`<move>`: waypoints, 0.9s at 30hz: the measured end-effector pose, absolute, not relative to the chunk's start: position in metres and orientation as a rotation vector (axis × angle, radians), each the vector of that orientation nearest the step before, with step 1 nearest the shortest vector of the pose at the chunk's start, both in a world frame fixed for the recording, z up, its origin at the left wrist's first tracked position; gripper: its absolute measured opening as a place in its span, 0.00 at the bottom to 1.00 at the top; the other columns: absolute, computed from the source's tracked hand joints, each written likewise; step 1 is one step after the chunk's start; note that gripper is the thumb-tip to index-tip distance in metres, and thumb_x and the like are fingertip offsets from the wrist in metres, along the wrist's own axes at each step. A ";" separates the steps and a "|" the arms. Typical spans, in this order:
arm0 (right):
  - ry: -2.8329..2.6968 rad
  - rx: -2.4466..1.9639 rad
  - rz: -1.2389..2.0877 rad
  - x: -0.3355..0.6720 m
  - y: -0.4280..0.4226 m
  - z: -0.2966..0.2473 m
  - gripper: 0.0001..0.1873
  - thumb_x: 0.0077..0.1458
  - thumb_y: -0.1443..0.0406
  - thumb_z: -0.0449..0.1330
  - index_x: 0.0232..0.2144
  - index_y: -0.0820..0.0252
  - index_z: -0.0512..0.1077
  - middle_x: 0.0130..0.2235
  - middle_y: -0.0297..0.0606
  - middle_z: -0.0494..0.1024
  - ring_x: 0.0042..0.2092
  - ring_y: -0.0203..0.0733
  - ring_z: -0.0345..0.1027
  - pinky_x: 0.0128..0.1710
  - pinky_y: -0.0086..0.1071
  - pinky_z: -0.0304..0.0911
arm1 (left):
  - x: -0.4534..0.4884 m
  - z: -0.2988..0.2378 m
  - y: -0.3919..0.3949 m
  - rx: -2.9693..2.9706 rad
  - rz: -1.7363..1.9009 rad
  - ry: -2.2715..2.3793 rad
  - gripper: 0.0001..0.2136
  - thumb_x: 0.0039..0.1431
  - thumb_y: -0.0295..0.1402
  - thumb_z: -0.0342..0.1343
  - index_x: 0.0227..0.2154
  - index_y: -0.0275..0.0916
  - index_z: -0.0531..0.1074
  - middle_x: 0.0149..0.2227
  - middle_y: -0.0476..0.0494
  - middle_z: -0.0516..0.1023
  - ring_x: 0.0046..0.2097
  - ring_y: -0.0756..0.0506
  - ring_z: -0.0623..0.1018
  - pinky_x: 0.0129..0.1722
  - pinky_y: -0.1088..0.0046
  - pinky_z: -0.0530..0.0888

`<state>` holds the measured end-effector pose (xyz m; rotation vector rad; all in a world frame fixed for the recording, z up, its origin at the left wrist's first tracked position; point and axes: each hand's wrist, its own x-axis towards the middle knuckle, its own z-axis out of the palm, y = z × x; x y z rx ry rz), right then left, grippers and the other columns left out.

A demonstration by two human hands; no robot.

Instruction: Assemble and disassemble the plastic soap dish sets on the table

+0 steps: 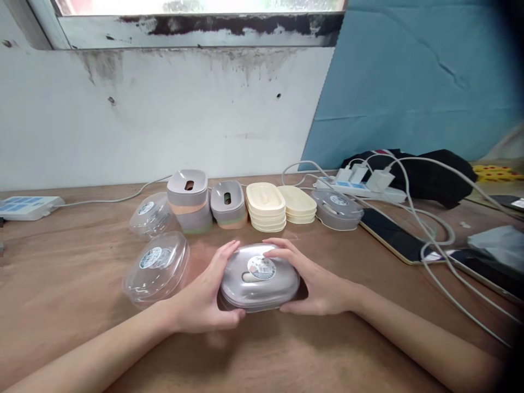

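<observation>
Between my hands at the middle of the table is a grey oval soap dish (266, 292) under a clear plastic cover with a round label. A slot shows in its grey top, with something cream beneath. My left hand (207, 295) grips its left end, thumb at the front edge and fingers at the back. My right hand (317, 278) holds the other end in the same way, fingertips on the cover by the label. Left of my left hand lie clear covers with labels (164, 273), nested together. More clear covers (151, 213) lie behind them.
At the back stand stacked grey trays with slots (189, 204), a shorter stack (228, 202), cream trays in two stacks (266, 204) (301, 203), and another covered soap dish (336, 207). Rightward are a power strip (385, 192), cables and phones (393, 234); another strip (28, 207) sits left.
</observation>
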<state>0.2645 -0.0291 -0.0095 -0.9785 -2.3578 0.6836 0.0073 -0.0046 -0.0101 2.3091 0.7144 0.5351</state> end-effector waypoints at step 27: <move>-1.323 -1.785 -0.211 0.378 0.023 0.005 0.43 0.39 0.46 0.63 0.55 0.43 0.50 0.62 0.40 0.43 0.59 0.79 0.36 0.54 0.68 0.43 | 0.007 -0.021 -0.006 2.550 0.338 0.743 0.46 0.51 0.40 0.57 0.62 0.42 0.28 0.65 0.35 0.38 0.63 0.35 0.47 0.58 0.51 0.55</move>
